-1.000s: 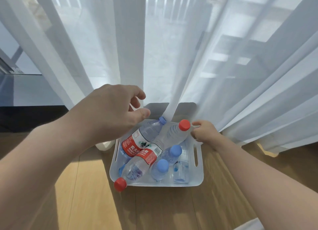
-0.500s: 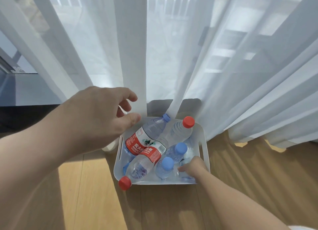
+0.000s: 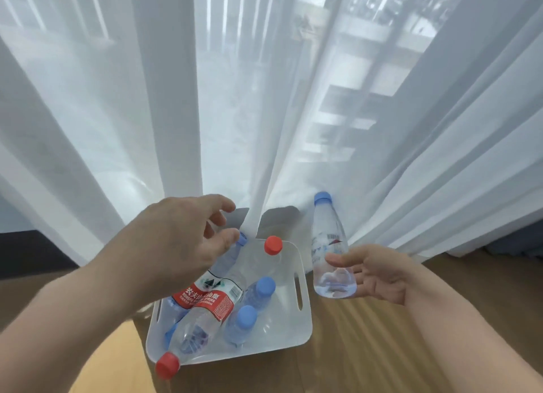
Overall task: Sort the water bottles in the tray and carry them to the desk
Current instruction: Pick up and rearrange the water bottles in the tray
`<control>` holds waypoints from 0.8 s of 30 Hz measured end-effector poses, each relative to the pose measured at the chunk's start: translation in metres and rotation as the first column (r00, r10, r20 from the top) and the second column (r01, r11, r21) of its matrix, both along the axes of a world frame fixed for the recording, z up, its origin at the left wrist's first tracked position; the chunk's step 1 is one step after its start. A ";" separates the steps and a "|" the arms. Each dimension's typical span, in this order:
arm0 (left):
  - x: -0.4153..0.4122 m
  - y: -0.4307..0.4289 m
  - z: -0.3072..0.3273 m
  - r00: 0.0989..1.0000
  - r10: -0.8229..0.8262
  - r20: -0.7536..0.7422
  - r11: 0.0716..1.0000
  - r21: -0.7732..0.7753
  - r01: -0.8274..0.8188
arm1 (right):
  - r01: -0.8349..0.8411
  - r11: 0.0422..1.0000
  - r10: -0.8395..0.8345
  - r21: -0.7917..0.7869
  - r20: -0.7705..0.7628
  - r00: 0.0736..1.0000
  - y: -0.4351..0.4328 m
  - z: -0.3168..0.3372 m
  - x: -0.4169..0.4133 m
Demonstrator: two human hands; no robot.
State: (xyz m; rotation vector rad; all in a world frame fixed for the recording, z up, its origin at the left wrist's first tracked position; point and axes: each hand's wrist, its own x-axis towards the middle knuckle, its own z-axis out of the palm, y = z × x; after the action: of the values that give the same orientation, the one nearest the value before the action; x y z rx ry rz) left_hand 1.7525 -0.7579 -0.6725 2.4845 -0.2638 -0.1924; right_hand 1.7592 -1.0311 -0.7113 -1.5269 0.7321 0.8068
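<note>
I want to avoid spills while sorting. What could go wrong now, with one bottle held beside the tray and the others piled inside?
1. The right hand holds a blue-capped bottle low with loose fingers; it may tip or slip.
2. The nearest red-capped bottle lies across others, its cap past the tray rim; pulling a neighbour could roll it out.
3. The curtain hangs at the tray's far edge by the left hand and may snag.

Bottles (image 3: 205, 307) in tray (image 3: 296, 331) on floor (image 3: 367, 348), curtain (image 3: 235, 98) behind, one bottle (image 3: 329, 251) right of tray
</note>
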 end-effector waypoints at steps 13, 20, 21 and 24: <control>-0.025 -0.019 0.022 0.901 0.005 -0.434 0.674 -0.665 -0.323 | -0.035 0.581 -0.163 0.813 0.159 0.974 0.096 0.042 0.002; -0.036 -0.021 0.025 0.912 0.178 -0.369 0.730 -0.572 -0.374 | -0.037 0.798 -0.222 0.602 0.350 0.910 0.105 0.044 -0.005; -0.037 -0.023 0.026 0.919 0.203 -0.338 0.737 -0.566 -0.371 | -0.026 0.799 -0.234 0.601 0.351 0.907 0.105 0.045 -0.006; -0.041 -0.030 0.029 0.931 0.262 -0.254 0.741 -0.565 -0.363 | -0.014 0.797 -0.272 0.604 0.380 0.884 0.101 0.047 -0.006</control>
State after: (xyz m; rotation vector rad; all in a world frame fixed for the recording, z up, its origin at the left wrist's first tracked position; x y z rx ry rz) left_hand 1.7114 -0.7879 -0.6437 1.8165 0.1539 -0.1343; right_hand 1.7530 -0.9303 -0.6646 -1.0080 0.1927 0.4727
